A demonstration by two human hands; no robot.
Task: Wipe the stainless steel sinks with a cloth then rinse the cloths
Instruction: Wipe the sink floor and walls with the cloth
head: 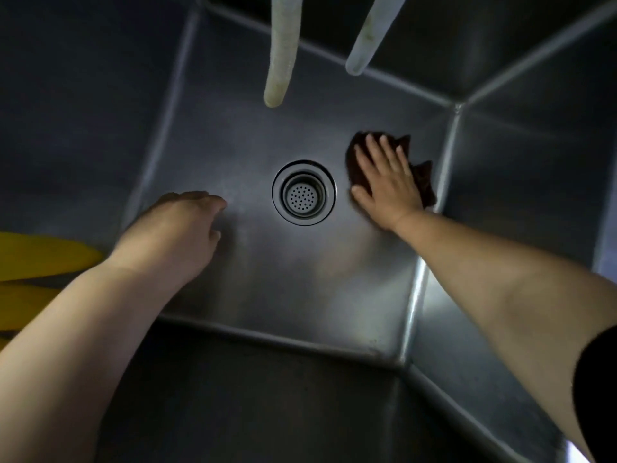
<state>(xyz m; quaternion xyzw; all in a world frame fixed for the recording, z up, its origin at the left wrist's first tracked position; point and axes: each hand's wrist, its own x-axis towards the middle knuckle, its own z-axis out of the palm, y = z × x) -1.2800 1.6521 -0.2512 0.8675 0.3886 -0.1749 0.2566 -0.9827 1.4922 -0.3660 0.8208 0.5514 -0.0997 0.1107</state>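
Both hands reach down into a deep stainless steel sink point(253, 295), seen from above. Right hand point(384, 180) lies flat with its fingers spread, palm pressing a dark brown cloth point(425, 182) onto the sink floor. The cloth shows around the fingertips and past the outer edge of that hand, near the seam where the floor meets the right wall. Left hand point(180, 228) hovers or rests low over the floor on the opposite side, fingers loosely curled and holding nothing; whether it touches the steel cannot be told.

Between the two hands sits the round drain strainer point(303, 192), closer to the right hand. Beyond the hands, two pale hoses point(278, 61) hang down into the basin, their ends well above the floor. Something yellow point(40, 255) shows at the frame edge beside the left forearm; what it is cannot be told.

The wiping step looks to be in hand, on the floor of this basin. Next, the right hand would likely need to sweep the cloth across the floor toward the drain and the unwiped left side, keeping the palm flat and pressure even. Rinsing seems not yet begun.
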